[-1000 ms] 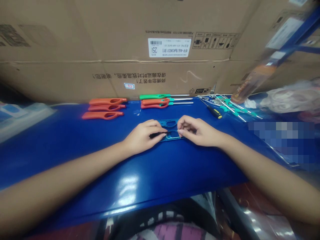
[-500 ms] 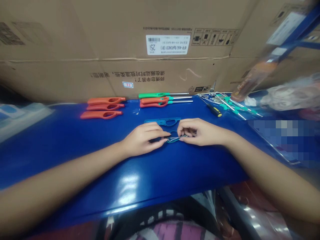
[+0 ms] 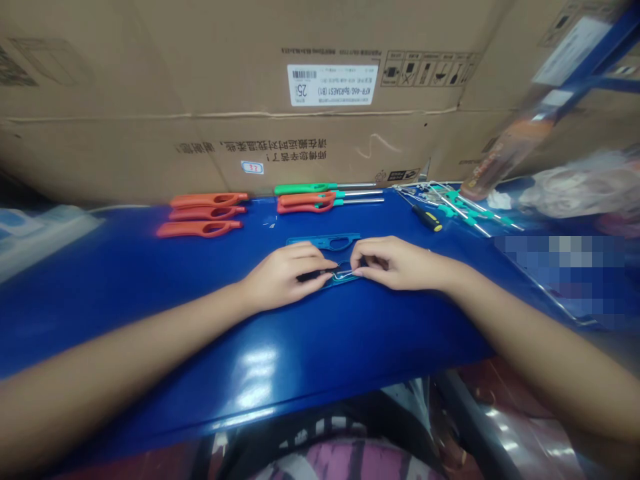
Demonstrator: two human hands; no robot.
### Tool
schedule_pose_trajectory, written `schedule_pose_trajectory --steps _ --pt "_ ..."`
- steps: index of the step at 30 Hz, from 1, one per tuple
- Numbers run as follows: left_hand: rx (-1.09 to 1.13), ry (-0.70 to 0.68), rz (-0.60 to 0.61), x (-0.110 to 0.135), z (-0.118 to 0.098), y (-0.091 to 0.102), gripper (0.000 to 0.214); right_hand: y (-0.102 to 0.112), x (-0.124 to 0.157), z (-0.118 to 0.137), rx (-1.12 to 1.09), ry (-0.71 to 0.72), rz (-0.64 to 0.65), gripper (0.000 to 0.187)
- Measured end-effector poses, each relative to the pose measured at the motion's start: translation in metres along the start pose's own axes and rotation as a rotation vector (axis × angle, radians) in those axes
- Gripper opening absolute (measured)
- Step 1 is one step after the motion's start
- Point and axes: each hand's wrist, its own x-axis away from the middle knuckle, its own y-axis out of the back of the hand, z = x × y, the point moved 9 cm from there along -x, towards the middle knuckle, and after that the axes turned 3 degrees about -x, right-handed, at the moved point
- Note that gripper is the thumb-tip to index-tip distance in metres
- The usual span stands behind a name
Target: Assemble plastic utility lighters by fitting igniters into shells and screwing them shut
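A blue half shell of a lighter handle [image 3: 345, 277] lies low over the table between my two hands, with a thin pale wire or tube [image 3: 342, 273] along it. My left hand [image 3: 287, 277] is closed at the shell's left part, thumb and fingertips pinching it. From the other side my right hand [image 3: 390, 263] pinches at the right end of the thin wire, close to the shell; fingers partly cover that end. A second blue half shell [image 3: 300, 243] rests on the table just beyond my fingers.
Red lighter handles [image 3: 200, 229] lie at the back left. Red and green lighters [image 3: 305, 202] with metal tubes lie at the back middle. A screwdriver [image 3: 427, 219], several tubes with green ends [image 3: 465, 207] and a bottle [image 3: 505, 160] are at right. A cardboard box [image 3: 150, 80] stands behind.
My right hand has shifted slightly left, nearer my left hand. More of the blue half shell and the thin wire shows between the fingertips. The view has moved a little.
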Motion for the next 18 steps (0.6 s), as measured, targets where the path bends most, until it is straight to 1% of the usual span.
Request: schedule_pose_trajectory --steps 5,7,9,11,14,18 --pt "-0.012 0.027 0.009 0.0011 0.0028 -0.0018 0.02 -0.0017 0.0001 -0.0035 0.003 -0.052 0.023 0.006" --pt "-0.013 0.037 0.01 0.0013 0.0039 -0.0024 0.02 -0.0021 -0.0003 -0.0023 0.016 -0.04 0.025 0.006" --pt "-0.012 0.045 0.015 0.0013 0.005 -0.0031 0.019 -0.0029 -0.0009 0.0004 0.021 -0.006 0.025 0.013" --pt "-0.007 0.052 0.023 0.0011 0.0058 -0.0036 0.019 -0.0034 -0.0012 0.0018 0.02 0.015 0.019 0.017" --pt "-0.001 0.059 0.032 0.0009 0.0063 -0.0035 0.019 -0.0045 -0.0011 -0.0003 0.007 0.003 0.021 0.007" --pt "-0.013 0.058 0.044 0.0013 0.0057 -0.0037 0.019 -0.0067 0.0 0.0007 -0.001 0.027 0.048 0.008"
